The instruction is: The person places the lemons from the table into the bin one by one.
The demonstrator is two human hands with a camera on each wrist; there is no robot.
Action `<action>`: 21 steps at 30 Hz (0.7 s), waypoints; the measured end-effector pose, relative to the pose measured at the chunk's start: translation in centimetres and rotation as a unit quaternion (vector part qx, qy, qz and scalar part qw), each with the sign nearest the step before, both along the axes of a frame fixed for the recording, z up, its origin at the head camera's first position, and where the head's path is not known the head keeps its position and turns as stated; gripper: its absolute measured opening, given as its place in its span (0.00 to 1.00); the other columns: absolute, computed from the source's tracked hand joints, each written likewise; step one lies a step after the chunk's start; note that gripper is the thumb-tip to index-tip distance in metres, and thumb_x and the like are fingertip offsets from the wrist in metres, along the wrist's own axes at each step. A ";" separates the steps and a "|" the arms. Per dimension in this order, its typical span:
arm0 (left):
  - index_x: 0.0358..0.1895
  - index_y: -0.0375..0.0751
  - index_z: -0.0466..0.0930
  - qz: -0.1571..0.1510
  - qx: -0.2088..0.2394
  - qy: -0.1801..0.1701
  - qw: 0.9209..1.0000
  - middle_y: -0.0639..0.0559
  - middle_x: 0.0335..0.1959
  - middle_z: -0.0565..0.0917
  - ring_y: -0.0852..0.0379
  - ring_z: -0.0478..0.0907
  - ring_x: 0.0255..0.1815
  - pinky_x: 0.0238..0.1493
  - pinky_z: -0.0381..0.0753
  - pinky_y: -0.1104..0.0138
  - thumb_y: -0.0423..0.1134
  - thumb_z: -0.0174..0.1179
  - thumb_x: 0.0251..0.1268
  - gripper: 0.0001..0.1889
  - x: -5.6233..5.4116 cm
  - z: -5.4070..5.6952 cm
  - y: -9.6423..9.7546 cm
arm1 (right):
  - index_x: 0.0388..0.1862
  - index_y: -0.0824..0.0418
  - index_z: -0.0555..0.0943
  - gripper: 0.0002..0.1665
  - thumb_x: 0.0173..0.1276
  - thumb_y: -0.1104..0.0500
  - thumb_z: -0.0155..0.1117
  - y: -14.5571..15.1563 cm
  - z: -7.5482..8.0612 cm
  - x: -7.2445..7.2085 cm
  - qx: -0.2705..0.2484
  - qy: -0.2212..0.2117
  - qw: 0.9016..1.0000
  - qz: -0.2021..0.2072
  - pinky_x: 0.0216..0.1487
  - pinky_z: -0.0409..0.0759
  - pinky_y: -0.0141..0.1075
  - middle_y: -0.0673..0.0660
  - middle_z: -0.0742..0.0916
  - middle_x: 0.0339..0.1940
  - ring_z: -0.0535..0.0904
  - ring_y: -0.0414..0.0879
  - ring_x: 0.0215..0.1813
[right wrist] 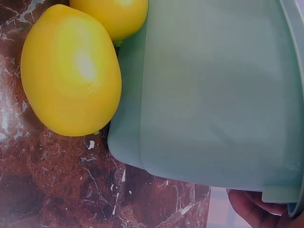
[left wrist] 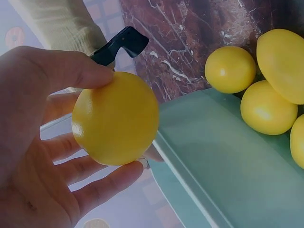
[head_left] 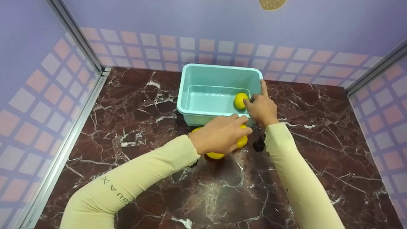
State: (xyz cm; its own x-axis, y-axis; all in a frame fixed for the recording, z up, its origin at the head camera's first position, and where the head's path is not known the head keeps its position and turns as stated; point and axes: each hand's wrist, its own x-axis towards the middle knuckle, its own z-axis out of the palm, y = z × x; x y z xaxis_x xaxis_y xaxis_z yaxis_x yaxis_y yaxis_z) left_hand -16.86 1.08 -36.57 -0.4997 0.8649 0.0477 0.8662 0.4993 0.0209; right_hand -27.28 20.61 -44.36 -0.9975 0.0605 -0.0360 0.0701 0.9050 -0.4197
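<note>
My left hand holds a lemon between thumb and fingers, over the near rim of a light teal plastic bin. Around and beneath that hand more lemons lie on the table in front of the bin, partly hidden in the head view. At the bin's right end, my right hand grips the wall, thumb inside and fingers outside. One lemon sits inside the bin by that thumb; whether they touch I cannot tell. The right wrist view shows curled fingers below the rim.
The bin stands on a dark red marbled tabletop, close to the purple back wall with its checkered band. Side walls with metal edging enclose the table left and right. Black straps show at both wrists.
</note>
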 end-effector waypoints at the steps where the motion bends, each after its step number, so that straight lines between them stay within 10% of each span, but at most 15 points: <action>1: 0.54 0.49 0.76 0.001 0.001 -0.001 1.000 0.50 0.51 0.74 0.52 0.73 0.44 0.40 0.80 0.61 0.40 0.56 0.63 0.16 -0.1 0.1 -0.1 | 0.43 0.63 0.83 0.28 0.69 0.40 0.53 -0.1 0.0 0.0 -0.001 -0.001 1.000 0.000 0.49 0.75 0.54 0.46 0.43 0.82 0.78 0.61 0.42; 21: 0.55 0.50 0.76 0.039 0.038 -0.019 0.998 0.49 0.55 0.73 0.50 0.73 0.46 0.34 0.80 0.60 0.36 0.57 0.59 0.19 -1.6 0.8 -1.3 | 0.43 0.63 0.83 0.27 0.70 0.40 0.52 0.1 0.1 0.2 0.010 0.000 1.000 0.009 0.46 0.75 0.54 0.46 0.43 0.82 0.79 0.62 0.40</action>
State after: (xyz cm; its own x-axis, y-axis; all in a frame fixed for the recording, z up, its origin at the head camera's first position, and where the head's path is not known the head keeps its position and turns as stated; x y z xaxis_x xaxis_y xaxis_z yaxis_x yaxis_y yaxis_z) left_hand -18.47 -0.22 -35.73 -0.5676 0.8181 0.0918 0.8229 0.5604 0.0938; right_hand -27.08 20.68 -44.28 -0.9985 0.0425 -0.0355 0.0532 0.9144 -0.4012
